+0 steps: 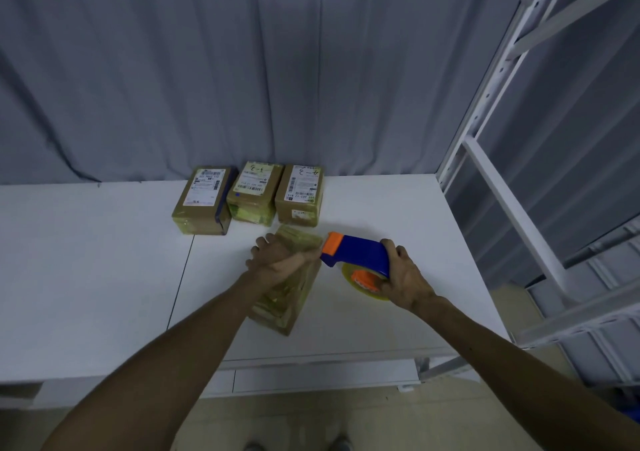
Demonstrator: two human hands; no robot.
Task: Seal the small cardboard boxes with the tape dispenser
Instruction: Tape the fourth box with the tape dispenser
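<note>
Table (pixel 86 260), white, one. Grey curtain (pixel 242 69) behind it, full width. Cardboard boxes, four. Three labelled ones stand in a row at the back edge: left box (pixel 204 201), middle box (pixel 254 192), right box (pixel 300 194). The fourth box (pixel 287 298) lies just in front, partly hidden by the left hand (pixel 277 256), whose fingers curl over its far end, holding it. Tape dispenser (pixel 356 251), one, blue and orange, nose at that box's right edge; right hand (pixel 405 274) wrapped round its handle. Shelf frame (pixel 502 190), white, far right.

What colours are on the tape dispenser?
The tape dispenser is blue with orange parts; head view.
</note>
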